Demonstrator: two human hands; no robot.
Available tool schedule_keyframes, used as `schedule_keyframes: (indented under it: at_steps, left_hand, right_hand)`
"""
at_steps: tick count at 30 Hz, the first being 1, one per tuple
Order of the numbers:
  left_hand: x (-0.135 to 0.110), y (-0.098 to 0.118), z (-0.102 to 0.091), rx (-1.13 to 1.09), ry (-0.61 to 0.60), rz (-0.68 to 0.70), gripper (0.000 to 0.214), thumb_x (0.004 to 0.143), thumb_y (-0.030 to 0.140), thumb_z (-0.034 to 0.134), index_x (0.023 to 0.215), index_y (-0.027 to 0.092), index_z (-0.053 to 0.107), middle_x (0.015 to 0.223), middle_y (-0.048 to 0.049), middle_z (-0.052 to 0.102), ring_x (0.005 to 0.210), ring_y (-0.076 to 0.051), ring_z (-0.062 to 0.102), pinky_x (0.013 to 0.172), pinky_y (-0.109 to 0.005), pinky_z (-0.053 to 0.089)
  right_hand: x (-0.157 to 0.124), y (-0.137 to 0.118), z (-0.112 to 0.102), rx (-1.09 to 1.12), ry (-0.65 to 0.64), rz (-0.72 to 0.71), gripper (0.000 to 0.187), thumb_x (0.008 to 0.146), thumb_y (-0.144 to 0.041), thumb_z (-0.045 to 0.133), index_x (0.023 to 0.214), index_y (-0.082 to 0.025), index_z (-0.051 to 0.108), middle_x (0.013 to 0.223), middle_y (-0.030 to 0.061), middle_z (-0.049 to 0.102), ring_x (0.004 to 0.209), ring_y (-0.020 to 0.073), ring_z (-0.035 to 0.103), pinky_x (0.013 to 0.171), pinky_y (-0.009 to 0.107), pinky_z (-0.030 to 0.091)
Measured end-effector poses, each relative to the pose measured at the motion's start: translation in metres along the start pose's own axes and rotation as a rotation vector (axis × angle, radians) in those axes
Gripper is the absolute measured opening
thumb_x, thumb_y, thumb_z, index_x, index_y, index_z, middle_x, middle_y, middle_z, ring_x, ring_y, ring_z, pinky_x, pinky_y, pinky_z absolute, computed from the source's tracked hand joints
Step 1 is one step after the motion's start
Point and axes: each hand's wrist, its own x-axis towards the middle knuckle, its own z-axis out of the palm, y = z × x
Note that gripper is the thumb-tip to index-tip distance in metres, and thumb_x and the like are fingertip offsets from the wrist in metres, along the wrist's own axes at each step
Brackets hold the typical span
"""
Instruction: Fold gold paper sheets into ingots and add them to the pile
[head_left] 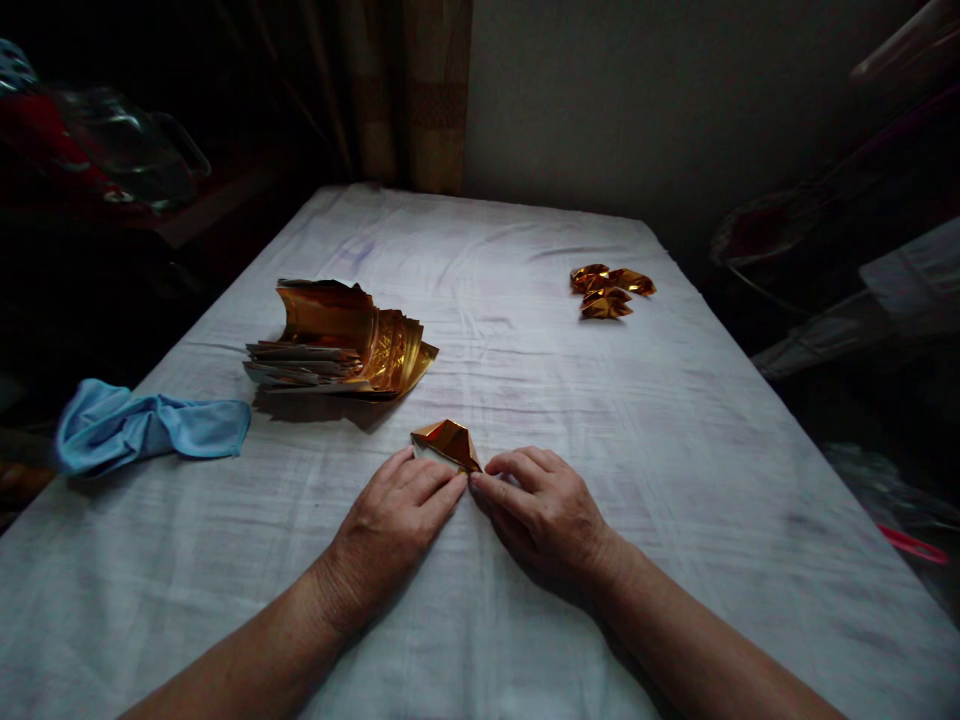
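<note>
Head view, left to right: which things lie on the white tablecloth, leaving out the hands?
Blue cloth → stack of gold foil sheets → folded foil piece at the fingers → cluster of gold foil pieces.

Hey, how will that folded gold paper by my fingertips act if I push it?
The folded gold paper is probably light and quick to slide, as it looks small and thin. Its sharp creases may keep it fairly stiff, though pressing could crush them. With flat, angular faces, it seems unlikely to roll.
</note>
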Motion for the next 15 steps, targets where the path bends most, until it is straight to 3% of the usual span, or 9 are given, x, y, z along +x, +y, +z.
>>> schedule_keyframes:
  at_steps: [10,15]
  left_hand:
    - [-0.0030,-0.0005,0.0023,-0.011,-0.005,-0.018,0.033,0.102,0.013,0.039,0.123,0.016,0.064,0.109,-0.0085,0.069,0.102,-0.022,0.064,0.101,-0.047,0.051]
    - [-0.0037,-0.0011,-0.0008,-0.032,-0.012,-0.011,0.031,0.102,0.013,0.040,0.118,0.018,0.067,0.111,-0.0083,0.068,0.103,-0.021,0.064,0.100,-0.046,0.052]
  right_hand:
    - [0.0015,-0.0009,-0.0007,-0.024,-0.078,0.021,0.026,0.097,-0.020,0.050,0.115,-0.017,0.068,0.100,0.0090,0.068,0.087,0.0216,0.056,0.077,0.037,0.048]
    - [0.0012,-0.0005,-0.0002,-0.033,-0.075,0.028,0.024,0.097,-0.021,0.052,0.115,-0.018,0.067,0.100,0.0088,0.067,0.087,0.0213,0.056,0.077,0.037,0.047]
